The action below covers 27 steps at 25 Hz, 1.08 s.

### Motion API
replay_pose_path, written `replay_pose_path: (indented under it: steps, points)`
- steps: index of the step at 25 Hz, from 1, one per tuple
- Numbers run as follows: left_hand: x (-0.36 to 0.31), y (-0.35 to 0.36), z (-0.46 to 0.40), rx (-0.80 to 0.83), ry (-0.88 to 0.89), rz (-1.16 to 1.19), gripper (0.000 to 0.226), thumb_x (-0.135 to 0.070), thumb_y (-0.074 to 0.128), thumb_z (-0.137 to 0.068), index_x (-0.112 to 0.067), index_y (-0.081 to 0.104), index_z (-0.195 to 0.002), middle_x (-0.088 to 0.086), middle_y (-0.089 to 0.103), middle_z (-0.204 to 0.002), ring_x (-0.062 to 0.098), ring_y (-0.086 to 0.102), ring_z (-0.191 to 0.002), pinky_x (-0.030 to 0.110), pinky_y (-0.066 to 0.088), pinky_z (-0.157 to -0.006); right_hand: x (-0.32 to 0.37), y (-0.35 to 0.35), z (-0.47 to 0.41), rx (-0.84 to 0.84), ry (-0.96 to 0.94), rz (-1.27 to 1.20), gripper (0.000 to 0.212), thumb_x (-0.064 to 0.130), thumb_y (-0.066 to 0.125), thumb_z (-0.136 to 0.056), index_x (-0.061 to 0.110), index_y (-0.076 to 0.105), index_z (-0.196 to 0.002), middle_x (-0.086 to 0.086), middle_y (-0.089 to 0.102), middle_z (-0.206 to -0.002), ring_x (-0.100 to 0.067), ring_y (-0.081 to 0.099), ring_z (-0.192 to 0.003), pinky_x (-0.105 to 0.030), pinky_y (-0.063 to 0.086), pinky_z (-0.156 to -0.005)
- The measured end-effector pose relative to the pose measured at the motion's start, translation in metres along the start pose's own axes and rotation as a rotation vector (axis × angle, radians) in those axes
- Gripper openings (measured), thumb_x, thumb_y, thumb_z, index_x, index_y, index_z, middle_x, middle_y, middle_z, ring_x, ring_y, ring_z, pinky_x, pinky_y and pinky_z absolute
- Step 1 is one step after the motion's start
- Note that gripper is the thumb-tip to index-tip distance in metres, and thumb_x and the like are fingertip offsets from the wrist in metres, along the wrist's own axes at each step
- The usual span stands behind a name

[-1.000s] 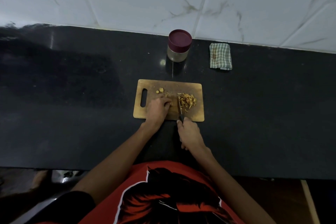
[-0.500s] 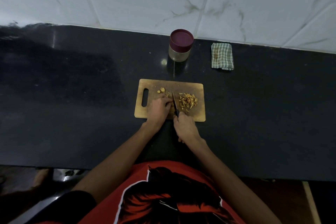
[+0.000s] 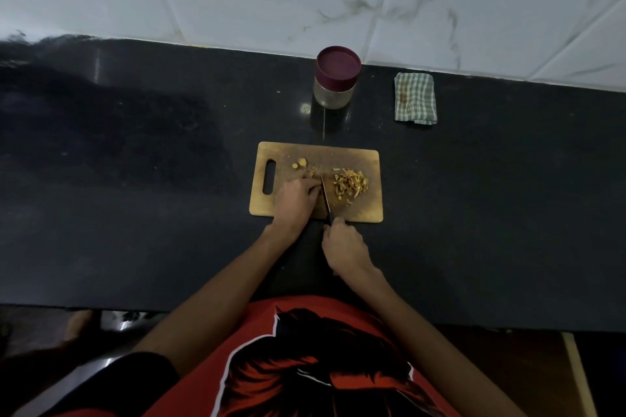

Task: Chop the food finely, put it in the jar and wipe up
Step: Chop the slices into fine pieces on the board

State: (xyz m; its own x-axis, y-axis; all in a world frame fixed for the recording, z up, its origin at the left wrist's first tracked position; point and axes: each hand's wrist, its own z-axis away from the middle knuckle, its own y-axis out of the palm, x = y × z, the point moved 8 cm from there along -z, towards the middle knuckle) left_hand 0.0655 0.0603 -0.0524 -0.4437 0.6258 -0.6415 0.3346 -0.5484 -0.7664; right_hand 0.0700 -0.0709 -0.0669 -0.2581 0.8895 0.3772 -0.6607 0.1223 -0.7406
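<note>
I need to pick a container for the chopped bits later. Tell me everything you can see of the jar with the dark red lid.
The round jar with the dark red lid stands upright on the black stone counter, near the white tiled wall, beyond the wooden cutting board and apart from it. Its lid is flat and on; the body looks like clear glass or plastic, its contents unclear. Neither hand touches it. A folded checked cloth lies to its right.

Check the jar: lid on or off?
On. The jar stands upright behind the board, its maroon lid seated on top.
</note>
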Motion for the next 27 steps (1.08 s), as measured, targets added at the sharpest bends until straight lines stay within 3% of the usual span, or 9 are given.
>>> replay_pose_path:
  steps: [11, 13, 15, 18, 27]
  points:
    - [-0.002, -0.003, 0.001, -0.007, 0.02, -0.016, 0.02, -0.013, 0.057, -0.092, -0.012, 0.07, -0.107, 0.003, 0.063, -0.111, 0.017, 0.061, -0.094, 0.03, 0.049, -0.08, 0.011, -0.007, -0.012, -0.027, 0.018, -0.017, 0.029, 0.025, 0.038, -0.105, 0.004, 0.051, -0.119, -0.017, 0.061, -0.117, -0.032, 0.061, -0.105, -0.038, 0.045, -0.074]
    - [-0.002, -0.004, 0.002, -0.023, 0.015, -0.004, 0.019, -0.013, 0.058, -0.091, -0.012, 0.071, -0.105, 0.003, 0.064, -0.109, 0.017, 0.061, -0.093, 0.03, 0.049, -0.078, 0.005, -0.006, -0.009, -0.027, 0.017, -0.028, 0.029, 0.027, 0.037, -0.105, 0.005, 0.051, -0.115, -0.016, 0.061, -0.113, -0.03, 0.063, -0.098, -0.037, 0.047, -0.069]
    - [-0.001, -0.003, 0.002, -0.029, 0.013, -0.005, 0.019, -0.013, 0.059, -0.091, -0.011, 0.071, -0.105, 0.003, 0.064, -0.108, 0.018, 0.061, -0.092, 0.03, 0.05, -0.078, -0.005, -0.009, -0.006, -0.028, 0.026, -0.048, 0.029, 0.03, 0.035, -0.105, 0.006, 0.051, -0.112, -0.013, 0.062, -0.104, -0.025, 0.066, -0.078, -0.034, 0.051, -0.057]
    - [0.002, -0.001, 0.0, -0.041, 0.01, -0.001, 0.019, -0.015, 0.06, -0.09, -0.011, 0.071, -0.105, 0.003, 0.064, -0.107, 0.018, 0.061, -0.091, 0.033, 0.051, -0.079, -0.015, -0.013, -0.002, -0.007, 0.064, -0.102, 0.027, 0.032, 0.035, -0.105, 0.009, 0.05, -0.108, -0.01, 0.063, -0.093, -0.019, 0.065, -0.054, -0.026, 0.045, -0.039]
    - [0.005, -0.003, 0.0, -0.03, 0.057, 0.078, 0.02, -0.012, 0.059, -0.091, -0.009, 0.069, -0.108, 0.004, 0.062, -0.106, 0.012, 0.059, -0.091, 0.029, 0.051, -0.083, -0.009, -0.012, 0.001, 0.052, 0.042, -0.153, 0.026, 0.034, 0.035, -0.105, 0.011, 0.048, -0.108, -0.011, 0.065, -0.089, -0.018, 0.064, -0.051, -0.025, 0.044, -0.039]
